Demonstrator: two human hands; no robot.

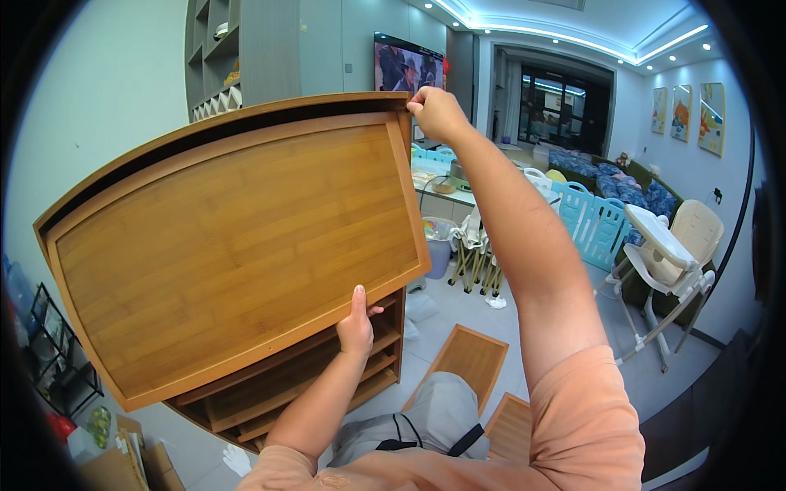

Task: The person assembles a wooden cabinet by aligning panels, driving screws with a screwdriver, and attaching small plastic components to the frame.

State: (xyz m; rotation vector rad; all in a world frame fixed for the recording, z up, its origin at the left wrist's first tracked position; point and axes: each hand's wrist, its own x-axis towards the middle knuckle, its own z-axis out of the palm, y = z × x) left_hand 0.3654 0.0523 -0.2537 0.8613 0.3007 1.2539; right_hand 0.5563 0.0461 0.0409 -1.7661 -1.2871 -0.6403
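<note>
I hold a large bamboo tray-like shelf panel [237, 237] with a raised rim, tilted up in front of me. My left hand [356, 321] grips its lower edge near the right corner. My right hand [436, 112] pinches its top right corner, arm stretched out. Behind and below the panel stands a wooden shelf unit [303, 385] with several slatted tiers, mostly hidden by the panel.
Two smaller bamboo panels [468, 360] lie on the grey floor by my knee. A folded rack [479, 262] and a bin [440, 245] stand ahead, a high chair [667, 262] and blue playpen fence [594, 221] to the right. Cardboard boxes [131, 466] sit lower left.
</note>
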